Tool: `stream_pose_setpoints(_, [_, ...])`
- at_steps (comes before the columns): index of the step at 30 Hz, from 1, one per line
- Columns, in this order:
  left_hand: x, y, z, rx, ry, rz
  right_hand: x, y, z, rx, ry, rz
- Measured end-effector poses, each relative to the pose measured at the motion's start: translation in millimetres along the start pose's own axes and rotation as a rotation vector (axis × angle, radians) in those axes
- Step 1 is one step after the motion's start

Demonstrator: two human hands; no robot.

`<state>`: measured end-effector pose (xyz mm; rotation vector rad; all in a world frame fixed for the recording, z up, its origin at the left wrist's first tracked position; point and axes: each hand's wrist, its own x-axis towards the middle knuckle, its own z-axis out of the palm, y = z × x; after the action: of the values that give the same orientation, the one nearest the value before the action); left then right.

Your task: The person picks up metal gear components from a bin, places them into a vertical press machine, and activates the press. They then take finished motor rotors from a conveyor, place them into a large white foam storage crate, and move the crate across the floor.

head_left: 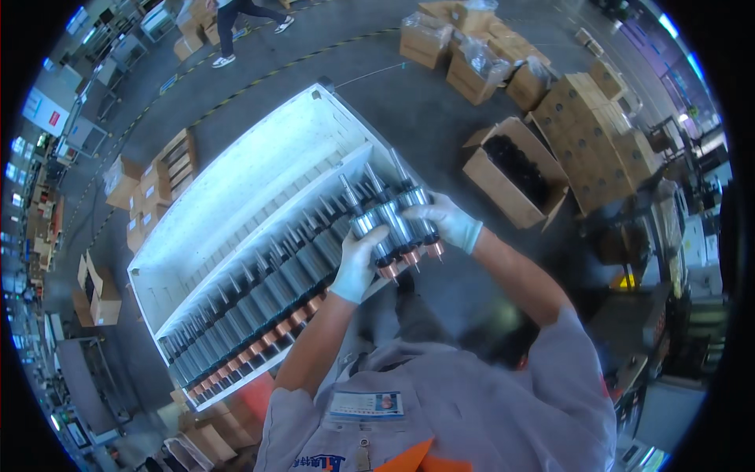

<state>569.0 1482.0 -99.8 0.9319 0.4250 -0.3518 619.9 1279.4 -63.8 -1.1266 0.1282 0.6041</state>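
My left hand (359, 261) and my right hand (447, 221), both in white gloves, are closed on the two ends of a small row of motor armatures (399, 226). Three of these sit side by side between my palms, steel shafts pointing away and copper commutators toward me. They are at the right end of a long white tray (228, 185); whether they still touch it I cannot tell. Along the tray's near side stands a row of several more armatures (277, 287), also with copper ends toward me. Its far section shows a bare slotted strip.
An open carton (515, 169) of dark parts stands on the floor to the right, beside stacked cardboard boxes (586, 141). More plastic-lined boxes (472, 71) lie beyond. Boxes and a wooden pallet (179, 161) are at the left. A person (228, 31) walks at the far left.
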Motion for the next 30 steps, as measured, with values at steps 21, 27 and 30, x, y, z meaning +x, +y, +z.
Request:
stream_pose_setpoints(21, [70.5, 68.0, 16.0, 1.798, 0.125, -0.216, 106.4, -38.0, -9.7, -1.969, -0.217, -0.025])
stream_pose_setpoints(27, [70.4, 49.9, 28.2, 2.051, 0.221, 0.08, 122.2, -28.6, -32.9, -2.043, -0.307, 0.029])
stream_pose_setpoints(30, [70.8, 18.5, 14.7, 1.884, 0.201, 0.229, 116.4, -20.1, -35.1, -2.014, -0.211, -0.405])
